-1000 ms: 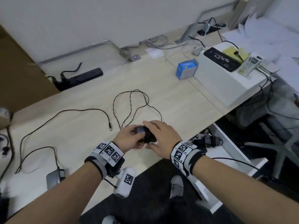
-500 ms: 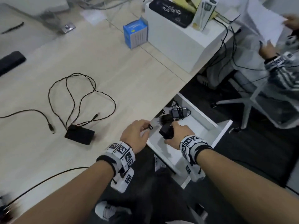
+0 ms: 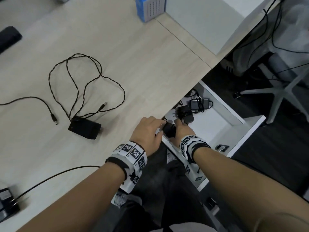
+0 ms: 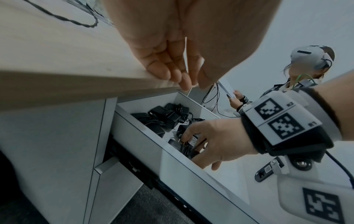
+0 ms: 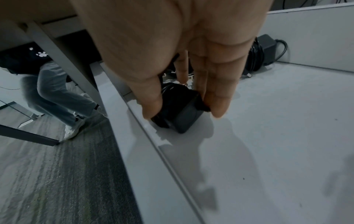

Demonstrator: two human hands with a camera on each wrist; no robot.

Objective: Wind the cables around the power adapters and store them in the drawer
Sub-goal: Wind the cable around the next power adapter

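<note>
My right hand [image 3: 177,126] reaches into the open white drawer [image 3: 215,128] and grips a black power adapter [image 3: 168,130] with its cable wound round it. In the right wrist view the thumb [image 5: 151,103] and fingers pinch this adapter [image 5: 180,115] as it rests on the drawer floor [image 5: 268,121] by the near wall. My left hand [image 3: 157,126] hovers at the desk edge beside it, fingers loosely curled, holding nothing [image 4: 193,83]. Other wound adapters [image 3: 185,113] lie further back in the drawer. An unwound black adapter [image 3: 84,127] with a twisted cable [image 3: 75,77] lies on the desk.
A loose cable with a barrel plug [image 3: 54,118] lies left of the unwound adapter. Another adapter [image 3: 6,203] with its cable sits at the desk's near left. A blue box [image 3: 149,9] and a white box [image 3: 209,24] stand at the back. An office chair base [image 3: 282,91] stands right.
Both hands moved right from the desk top to the open drawer with the wound adapter. The right hand has lowered it onto the drawer floor. The left hand has let go of it.
</note>
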